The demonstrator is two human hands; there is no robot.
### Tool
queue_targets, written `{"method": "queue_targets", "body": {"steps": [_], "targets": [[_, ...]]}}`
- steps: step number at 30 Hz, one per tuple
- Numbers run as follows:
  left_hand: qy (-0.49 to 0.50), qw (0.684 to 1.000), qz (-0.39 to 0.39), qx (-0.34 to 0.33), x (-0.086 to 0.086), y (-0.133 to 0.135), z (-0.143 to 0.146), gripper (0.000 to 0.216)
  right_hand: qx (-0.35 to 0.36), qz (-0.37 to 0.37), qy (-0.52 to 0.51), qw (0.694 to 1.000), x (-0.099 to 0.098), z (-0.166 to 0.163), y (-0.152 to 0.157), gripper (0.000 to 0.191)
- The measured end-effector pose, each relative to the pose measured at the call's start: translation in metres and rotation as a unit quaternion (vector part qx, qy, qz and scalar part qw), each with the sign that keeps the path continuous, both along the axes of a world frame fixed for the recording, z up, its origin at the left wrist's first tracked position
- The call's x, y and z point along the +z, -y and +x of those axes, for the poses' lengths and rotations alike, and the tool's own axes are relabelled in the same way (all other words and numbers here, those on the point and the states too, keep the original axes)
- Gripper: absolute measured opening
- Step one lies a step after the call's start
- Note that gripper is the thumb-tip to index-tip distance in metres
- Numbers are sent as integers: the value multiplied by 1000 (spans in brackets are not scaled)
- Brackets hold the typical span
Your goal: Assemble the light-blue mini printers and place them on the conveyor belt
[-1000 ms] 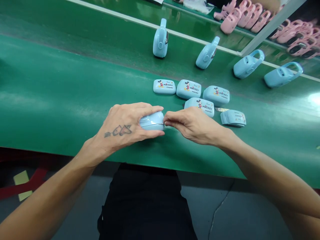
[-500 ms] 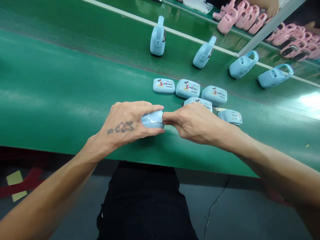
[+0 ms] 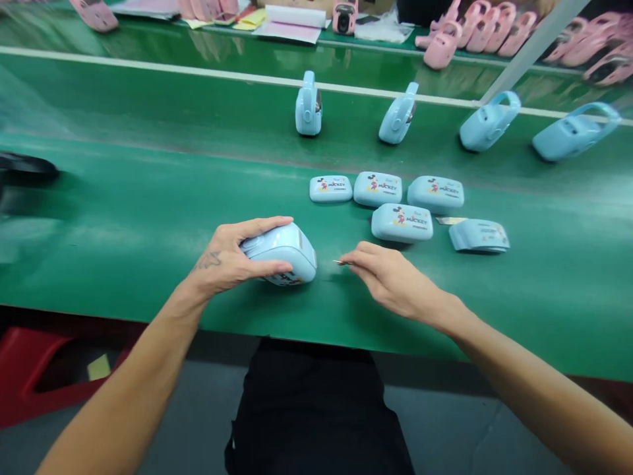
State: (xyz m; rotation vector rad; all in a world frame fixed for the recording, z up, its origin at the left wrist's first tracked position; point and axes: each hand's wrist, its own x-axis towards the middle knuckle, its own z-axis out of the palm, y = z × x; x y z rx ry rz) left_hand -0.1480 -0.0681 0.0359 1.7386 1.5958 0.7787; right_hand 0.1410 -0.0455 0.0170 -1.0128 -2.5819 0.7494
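Blue casing (image 3: 289, 249) near "MICKEY" casings (image 3: 378, 189)

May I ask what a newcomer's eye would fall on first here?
Probably the pale blue casing in the left hand, near the middle of the picture, with a thin metal piece in the right hand just to its right. Then perhaps the four handled blue units in a row behind, and pink ones at top right.

One head-worn view looks forward and down from above and behind the hands (image 3: 225, 256), near enough to show both forearms (image 3: 148, 356) and the table (image 3: 123, 264) around them.
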Motion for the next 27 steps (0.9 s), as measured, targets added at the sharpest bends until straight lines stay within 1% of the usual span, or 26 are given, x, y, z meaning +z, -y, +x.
{"method": "queue_targets", "body": {"steps": [3, 5, 7, 8, 10, 13, 15, 17, 18, 19, 20, 22, 23, 24, 25, 27], "targets": [[-9, 998, -48, -28, 4, -13, -5, 77, -33, 108, 94, 989, -28, 18, 4, 38], [-15, 994, -96, -57, 6, -27, -8, 77, -46, 176, 127, 975, -44, 29, 6, 42], [-16, 983, -155, -99, 7, -46, -11, 75, -65, 213, 111, 969, -52, 34, 10, 44], [-16, 975, -182, -125, 7, -56, -11, 72, -75, 217, 83, 970, -53, 33, 11, 44], [-20, 959, -220, -179, 9, -76, -9, 65, -83, 193, 2, 978, -49, 23, 13, 51], [-44, 937, -246, -242, 11, -102, -2, 59, -49, 93, -111, 988, -39, -6, 4, 80], [-62, 929, -239, -274, 12, -116, 4, 51, -11, 27, -159, 987, -36, -27, -9, 96], [-76, 932, -216, -281, 11, -124, 7, 44, 16, -19, -195, 981, -38, -43, -23, 100], [-81, 940, -198, -265, 9, -124, 9, 42, 13, -35, -211, 977, -40, -49, -29, 99], [-88, 952, -174, -235, 6, -121, 10, 42, -1, -47, -225, 973, -43, -54, -33, 96], [-91, 967, -140, -190, 2, -114, 12, 43, -24, -54, -238, 969, -46, -58, -35, 93], [-91, 992, -45, -69, -9, -91, 18, 46, -85, -47, -259, 961, -51, -67, -32, 88], [-73, 997, 16, 2, -15, -76, 23, 47, -119, -34, -266, 956, -53, -72, -28, 86], [-48, 994, 61, 71, -23, -60, 28, 46, -149, -17, -270, 951, -53, -76, -23, 85], [-9, 988, 80, 129, -30, -45, 34, 45, -170, 0, -270, 948, -52, -79, -18, 84], [66, 971, 90, 212, -41, -22, 43, 45, -176, 28, -253, 951, -46, -77, -6, 83]]}}
